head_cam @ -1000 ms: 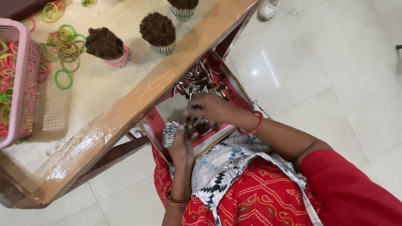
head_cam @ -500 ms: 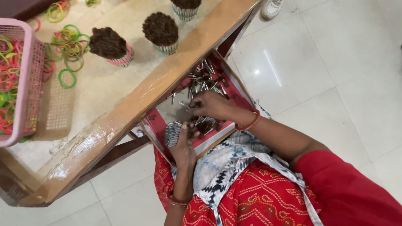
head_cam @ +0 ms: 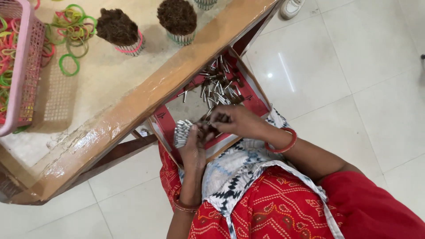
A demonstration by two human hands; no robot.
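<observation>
Hands [head_cam: 212, 132] closed on metal pins [head_cam: 182, 132]

My hands work in the red tray [head_cam: 259, 102] — table edge [head_cam: 177, 84] blocks ahead, open floor [head_cam: 354, 66] lies right.

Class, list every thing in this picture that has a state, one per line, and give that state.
Left hand: closed around a bundle of small metal tubes.
Right hand: fingers bent, at the top of the bundle.
Red tray: on the lap, holding loose metal tubes.
Brush bundles: upright on the table, banded.
Pink basket: holds coloured bands.
</observation>
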